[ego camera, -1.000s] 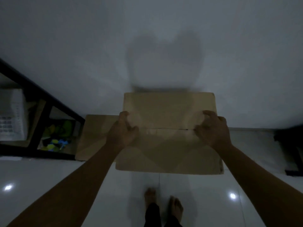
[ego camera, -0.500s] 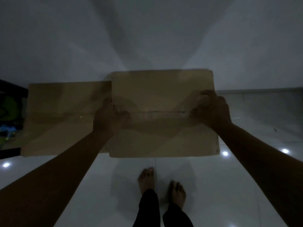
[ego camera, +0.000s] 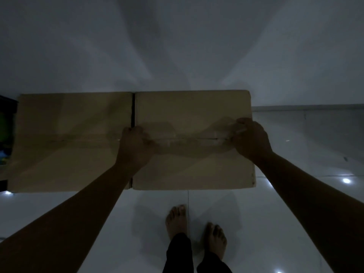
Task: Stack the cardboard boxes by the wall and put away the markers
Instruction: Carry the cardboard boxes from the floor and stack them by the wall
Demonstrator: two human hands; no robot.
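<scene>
Two brown cardboard boxes sit side by side against the white wall. The right box (ego camera: 194, 111) has a taped seam across its top. My left hand (ego camera: 134, 146) grips its left edge at the seam, in the narrow gap between the boxes. On the box's right edge my right hand (ego camera: 251, 137) holds on with curled fingers. The left box (ego camera: 72, 134) stands alone on the floor, level with the right one. No markers are in view.
A dark shelf (ego camera: 6, 107) with coloured items on it shows at the far left edge. Glossy white floor tiles (ego camera: 307, 138) spread to the right and in front. My bare feet (ego camera: 195, 225) stand just before the right box.
The box in my hands has come down and now sits level beside the left box. The view has shifted right, so the shelf is nearly out of frame.
</scene>
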